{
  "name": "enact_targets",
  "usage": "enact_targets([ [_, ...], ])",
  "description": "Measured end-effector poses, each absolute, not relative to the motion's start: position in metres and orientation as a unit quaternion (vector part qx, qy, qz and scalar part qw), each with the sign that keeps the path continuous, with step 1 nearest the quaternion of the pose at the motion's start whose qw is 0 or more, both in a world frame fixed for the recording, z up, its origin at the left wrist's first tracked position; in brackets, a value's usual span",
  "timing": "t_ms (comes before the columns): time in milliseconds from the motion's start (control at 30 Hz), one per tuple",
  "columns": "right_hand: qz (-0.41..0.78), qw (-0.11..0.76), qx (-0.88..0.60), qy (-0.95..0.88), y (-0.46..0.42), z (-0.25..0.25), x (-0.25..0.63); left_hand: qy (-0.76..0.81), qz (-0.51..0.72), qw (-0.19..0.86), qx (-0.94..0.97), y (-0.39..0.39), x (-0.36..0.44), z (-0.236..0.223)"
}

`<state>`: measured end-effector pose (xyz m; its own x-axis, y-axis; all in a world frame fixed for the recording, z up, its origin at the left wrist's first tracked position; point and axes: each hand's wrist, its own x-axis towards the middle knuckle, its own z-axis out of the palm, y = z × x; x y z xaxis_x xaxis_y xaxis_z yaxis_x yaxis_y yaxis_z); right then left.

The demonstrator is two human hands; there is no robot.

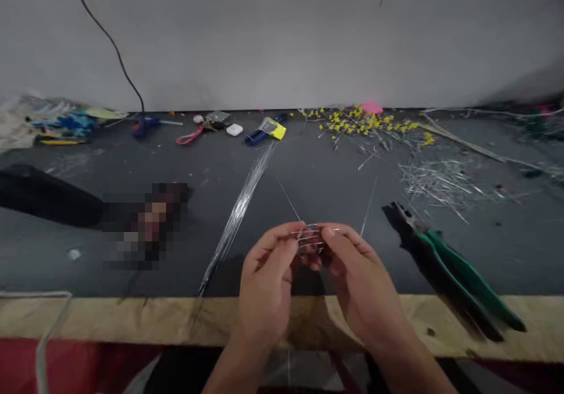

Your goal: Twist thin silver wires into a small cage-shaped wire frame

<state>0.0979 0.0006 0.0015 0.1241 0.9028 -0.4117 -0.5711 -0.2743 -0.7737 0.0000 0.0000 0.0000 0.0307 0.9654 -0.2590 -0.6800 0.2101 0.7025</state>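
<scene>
Between my two hands is a small coil-like piece of bent silver wire [311,240], held just above the front part of the dark table. My left hand [268,273] pinches its left side with thumb and fingers. On the other side, the thumb of my right hand [359,276] presses the wire against the fingers. Two straight wire ends stick out past the hands, one up to the left and one up to the right. Part of the bent wire is hidden behind my fingers. Right of my hands lie pliers [453,270] with green and black handles.
A bundle of straight wires [240,206] lies left of my hands. Loose cut wires [440,182] and yellow-tipped wire pieces [361,121] are at the back right. A blue glue gun [145,125] sits by the wall. The table's wooden front edge [176,320] runs below.
</scene>
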Motion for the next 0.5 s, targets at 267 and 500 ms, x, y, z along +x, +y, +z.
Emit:
enact_targets([
  [267, 0.616, 0.592, -0.472, -0.215, -0.001, -0.004, 0.1, 0.365, 0.595, 0.68, 0.224, 0.0, -0.001, -0.002],
  [500, 0.577, 0.613, -0.475, -0.257, -0.002, -0.01, 0.095, 0.416, 0.605, 0.642, 0.222, 0.0, 0.003, -0.003],
])
